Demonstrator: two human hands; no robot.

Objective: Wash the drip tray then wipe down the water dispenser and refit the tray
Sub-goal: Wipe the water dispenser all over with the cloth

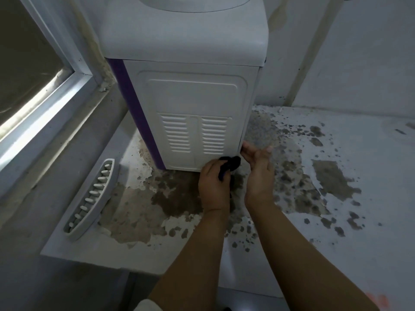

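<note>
Dispenser (190,113) base: left hand (214,185) grips black cloth (229,166); right hand (258,169) beside.

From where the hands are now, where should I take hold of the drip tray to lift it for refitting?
Grip the drip tray by its long curved outer edge near the middle, coming from the right with the free right hand. It lies flat, grille up, on the counter left of the dispenser, its left side close to the ledge.
</note>
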